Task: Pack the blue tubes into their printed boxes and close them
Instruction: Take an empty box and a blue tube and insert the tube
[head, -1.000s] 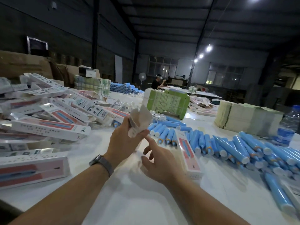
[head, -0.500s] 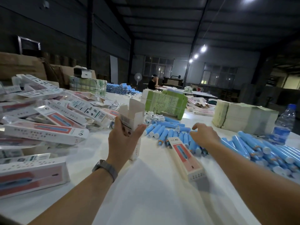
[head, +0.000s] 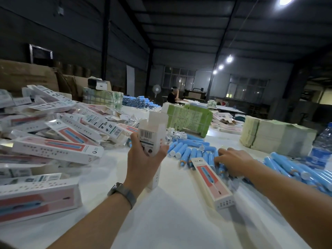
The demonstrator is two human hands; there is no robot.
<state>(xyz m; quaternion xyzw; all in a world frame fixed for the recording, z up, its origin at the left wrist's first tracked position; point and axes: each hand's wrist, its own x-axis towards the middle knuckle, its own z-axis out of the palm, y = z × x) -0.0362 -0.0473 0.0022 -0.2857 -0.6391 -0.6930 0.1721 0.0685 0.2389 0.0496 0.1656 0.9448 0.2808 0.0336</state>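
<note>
Left hand (head: pixel 143 159) grips an open printed box (head: pixel 152 136) upright above the middle of the tabletop (head: pixel 170 221), flaps up and mouth clear, presumably so a tube can slide straight in. Right hand (head: pixel 231 161) lies over the blue tubes (head: pixel 190 153) heaped toward the right edge, fingers curled among them as if picking one; whether it grasps one I cannot tell. A closed box (head: pixel 212 182) lies just beside it.

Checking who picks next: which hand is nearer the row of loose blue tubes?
Right. The right hand rests on the blue tubes, fingers among them. The left hand holds the open box upright, left of the tubes.
</note>
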